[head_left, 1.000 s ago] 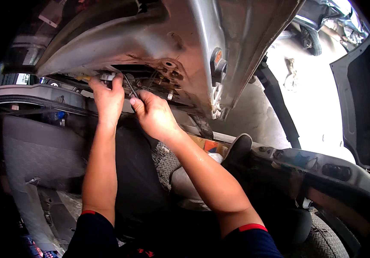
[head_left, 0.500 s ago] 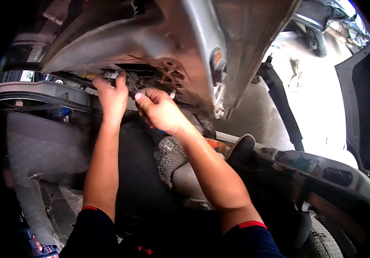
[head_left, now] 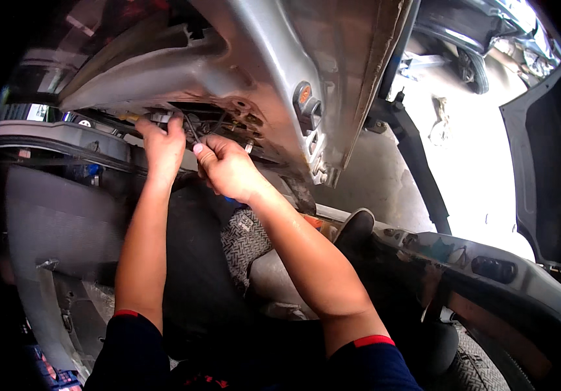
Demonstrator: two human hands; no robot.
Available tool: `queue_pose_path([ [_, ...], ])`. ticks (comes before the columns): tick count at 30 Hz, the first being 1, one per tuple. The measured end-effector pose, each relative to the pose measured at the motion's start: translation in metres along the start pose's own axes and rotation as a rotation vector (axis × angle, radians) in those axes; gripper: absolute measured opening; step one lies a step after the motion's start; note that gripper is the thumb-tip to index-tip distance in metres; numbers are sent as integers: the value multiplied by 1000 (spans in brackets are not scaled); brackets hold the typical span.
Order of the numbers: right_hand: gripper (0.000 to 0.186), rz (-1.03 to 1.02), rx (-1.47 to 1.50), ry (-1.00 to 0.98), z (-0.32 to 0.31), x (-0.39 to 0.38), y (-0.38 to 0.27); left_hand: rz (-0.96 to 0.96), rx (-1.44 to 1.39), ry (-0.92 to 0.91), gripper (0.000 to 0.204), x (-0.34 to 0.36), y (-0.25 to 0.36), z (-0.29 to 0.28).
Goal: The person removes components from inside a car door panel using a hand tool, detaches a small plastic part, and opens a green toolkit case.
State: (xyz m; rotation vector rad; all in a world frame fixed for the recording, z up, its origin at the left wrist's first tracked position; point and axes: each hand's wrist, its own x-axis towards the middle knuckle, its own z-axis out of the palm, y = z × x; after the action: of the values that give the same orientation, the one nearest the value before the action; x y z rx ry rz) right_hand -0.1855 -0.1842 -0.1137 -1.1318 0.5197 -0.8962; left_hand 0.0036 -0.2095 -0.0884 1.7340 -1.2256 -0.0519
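My left hand [head_left: 163,144] reaches into an opening [head_left: 221,116] along the lower edge of a grey metal body panel [head_left: 261,55], thumb and fingers closed on a small pale fitting [head_left: 159,118] beside a yellow piece. My right hand [head_left: 227,166], just right and below, is wrapped round a slim metal tool [head_left: 191,129], whose shaft slants up into the opening near my left thumb; something blue, perhaps its handle, shows beneath that hand. Wires and small parts in the opening are partly hidden by my fingers.
A sill [head_left: 456,257] crosses the lower right, near a dark shoe [head_left: 352,238] and patterned mats [head_left: 244,241]. A dark upright [head_left: 417,156] stands right of the panel. Beyond are a detached dark panel [head_left: 547,169] and a car wheel [head_left: 472,68]. Grey trim [head_left: 65,215] is at left.
My right hand has closed further round the tool and tilted, with something blue now showing below it. My left hand stays at the fitting. The whole view has shifted slightly.
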Motion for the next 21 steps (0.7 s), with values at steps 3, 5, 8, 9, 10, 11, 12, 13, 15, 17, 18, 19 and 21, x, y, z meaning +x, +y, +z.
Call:
queue_pose_path([
  [3, 35, 21, 23, 1, 4, 3, 0, -17, -74, -17, 60, 0, 0, 0],
  [5, 35, 18, 16, 2, 7, 8, 1, -34, -90, -18, 59, 4, -2, -4],
  [8, 35, 26, 7, -4, 13, 18, 1, -22, -36, -21, 57, 13, -4, -8],
  [9, 35, 23, 12, -7, 14, 21, 1, -57, -159, -48, 56, 13, -3, -10],
  [10, 34, 65, 20, -17, 16, 23, -1, -93, -281, -76, 56, 13, 1, -12],
  [11, 34, 108, 28, -26, 18, 25, -2, -91, -274, -76, 56, 14, 4, -15],
  [12, 34, 107, 35, -29, 19, 28, 0, -108, -220, -83, 55, 16, 5, -17],
  [13, 33, 79, -5, -18, 21, 32, 4, -122, -169, -89, 55, 18, 7, -19],
  [15, 33, 47, -38, -6, 24, 38, 11, -101, -187, -85, 55, 19, 6, -19],
  [17, 32, -17, -99, 32, 30, 43, 16, -110, -239, -68, 53, 20, 4, -20],
  [18, 32, -19, -92, 35, 30, 45, 19, -107, -233, -72, 53, 22, 3, -20],
  [19, 33, -19, -96, 33, 30, 45, 20, -69, -147, -65, 53, 22, 6, -20],
  [21, 32, 2, -82, 21, 21, 43, 23, -91, -93, -74, 51, 15, 13, -16],
])
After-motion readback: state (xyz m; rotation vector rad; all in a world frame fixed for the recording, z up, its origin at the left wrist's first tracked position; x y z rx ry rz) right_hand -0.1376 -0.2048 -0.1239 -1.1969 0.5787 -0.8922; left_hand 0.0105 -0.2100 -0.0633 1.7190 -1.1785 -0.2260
